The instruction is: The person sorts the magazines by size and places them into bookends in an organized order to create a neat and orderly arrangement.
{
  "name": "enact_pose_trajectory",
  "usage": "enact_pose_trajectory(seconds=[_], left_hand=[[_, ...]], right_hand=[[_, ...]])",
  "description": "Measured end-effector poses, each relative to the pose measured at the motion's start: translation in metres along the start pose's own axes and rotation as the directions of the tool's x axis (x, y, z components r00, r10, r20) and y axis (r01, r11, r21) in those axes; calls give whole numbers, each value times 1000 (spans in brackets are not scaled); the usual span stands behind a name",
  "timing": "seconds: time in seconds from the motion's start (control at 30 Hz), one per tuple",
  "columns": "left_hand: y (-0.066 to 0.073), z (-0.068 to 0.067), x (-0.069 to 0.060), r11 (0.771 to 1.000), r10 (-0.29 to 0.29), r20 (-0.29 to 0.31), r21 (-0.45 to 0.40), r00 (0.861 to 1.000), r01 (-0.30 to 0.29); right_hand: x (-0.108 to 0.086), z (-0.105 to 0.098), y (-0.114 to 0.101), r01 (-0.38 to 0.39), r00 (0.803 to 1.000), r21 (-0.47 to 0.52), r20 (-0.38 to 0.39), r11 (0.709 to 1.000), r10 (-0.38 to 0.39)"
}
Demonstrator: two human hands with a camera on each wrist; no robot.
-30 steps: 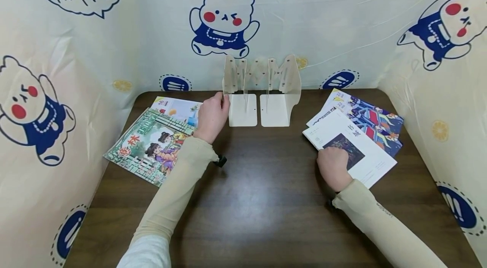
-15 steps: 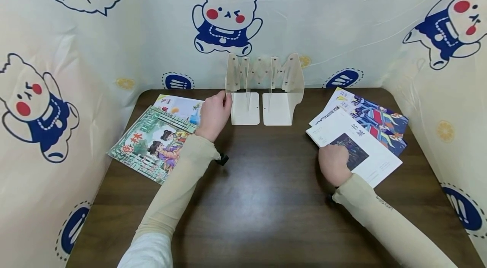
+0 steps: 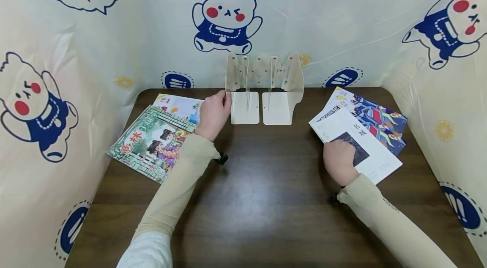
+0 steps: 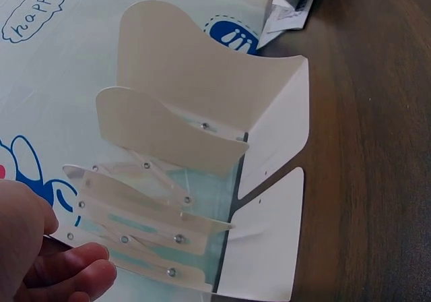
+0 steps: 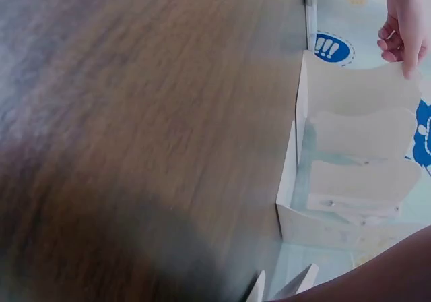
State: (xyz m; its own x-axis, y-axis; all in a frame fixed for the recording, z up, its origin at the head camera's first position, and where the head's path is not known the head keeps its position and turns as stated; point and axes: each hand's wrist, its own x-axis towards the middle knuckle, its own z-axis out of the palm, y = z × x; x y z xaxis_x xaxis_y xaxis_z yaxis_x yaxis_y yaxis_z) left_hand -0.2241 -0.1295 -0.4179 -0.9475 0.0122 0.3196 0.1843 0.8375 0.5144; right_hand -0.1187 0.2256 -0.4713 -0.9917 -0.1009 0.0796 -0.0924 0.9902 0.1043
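Note:
A white expanding book rack [image 3: 277,109] stands at the table's back edge, its upright panels joined by riveted links. My left hand [image 3: 214,113] holds the rack's left end panel; in the right wrist view that hand [image 5: 404,32] pinches the panel's upper edge. My right hand [image 3: 340,162] is curled over the near left edge of a white magazine [image 3: 380,162] with a dark square picture. Its fingertips are hidden from the head camera. Beneath lies a blue illustrated magazine [image 3: 384,124]. In the right wrist view, two pale edges [image 5: 256,287] stand apart near that hand.
Left of the rack, a green illustrated magazine [image 3: 140,149] overlaps a pale one [image 3: 179,104], partly behind my left forearm. All this rests on a dark wooden table [image 3: 251,200]. A patterned cloth [image 3: 163,27] surrounds the table at the back and sides.
My right hand has shifted slightly right, and the white magazine's left corner has moved a little right and away from me. The left hand stays on the rack.

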Motion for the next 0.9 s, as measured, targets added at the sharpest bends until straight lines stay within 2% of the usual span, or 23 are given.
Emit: enact_pose_trajectory(seconds=[0.13,0.27,0.4,0.53,0.77,0.9], left_hand=[[-1,1,0,1000,-15,24,0,1000,15],[-2,0,0,1000,-16,17,1,1000,16],[-1,0,1,1000,-19,21,6,1000,19],[0,0,1,1000,-18,38,2,999,18],[-1,1,0,1000,-24,30,4,999,24],[-2,0,0,1000,-17,14,-4,1000,17]], right_hand=[[-2,-1,7,-21,1000,104,-5,994,21],[-4,-1,13,-17,998,185,-53,983,27],[-6,-3,16,8,999,187,-51,982,2],[-8,-6,21,-18,999,211,-37,977,26],[-13,-20,36,-64,993,267,-77,962,88],[-16,-30,46,-61,988,291,-116,955,98]])
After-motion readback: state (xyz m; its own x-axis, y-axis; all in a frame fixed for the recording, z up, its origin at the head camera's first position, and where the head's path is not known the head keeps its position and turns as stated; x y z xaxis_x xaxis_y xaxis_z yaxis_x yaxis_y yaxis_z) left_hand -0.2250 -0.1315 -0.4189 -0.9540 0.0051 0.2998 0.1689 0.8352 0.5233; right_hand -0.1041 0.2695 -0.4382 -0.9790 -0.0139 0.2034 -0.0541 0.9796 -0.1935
